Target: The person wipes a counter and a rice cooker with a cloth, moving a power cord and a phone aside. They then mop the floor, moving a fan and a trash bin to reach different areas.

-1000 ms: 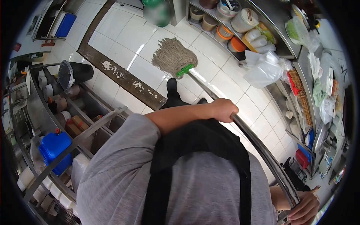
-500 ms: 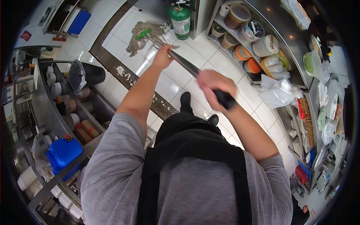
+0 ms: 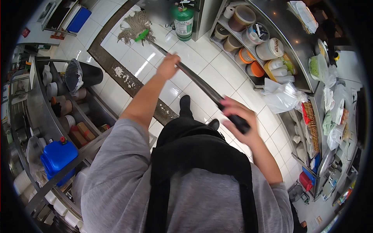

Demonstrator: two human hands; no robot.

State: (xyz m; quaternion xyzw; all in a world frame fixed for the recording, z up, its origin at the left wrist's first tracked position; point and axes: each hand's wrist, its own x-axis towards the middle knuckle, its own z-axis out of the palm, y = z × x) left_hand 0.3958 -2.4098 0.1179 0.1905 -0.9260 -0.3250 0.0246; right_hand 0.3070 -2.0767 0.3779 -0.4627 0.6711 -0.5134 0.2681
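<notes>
Left hand (image 3: 168, 66) clamps mop handle (image 3: 194, 79) mid-shaft; right hand (image 3: 239, 120), motion-blurred, grips its black end. Mop head (image 3: 134, 29) rests on white floor tiles (image 3: 217, 70) nr green extinguisher (image 3: 183, 22), top cut off.

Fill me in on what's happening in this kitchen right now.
A person in a grey shirt and black apron is mopping the white tiled floor. The left hand grips the mop handle partway down, and the right hand holds its dark upper end. The mop head lies stretched out on the tiles beside a green fire extinguisher. Steel shelves with tubs and containers line the aisle on both sides.
</notes>
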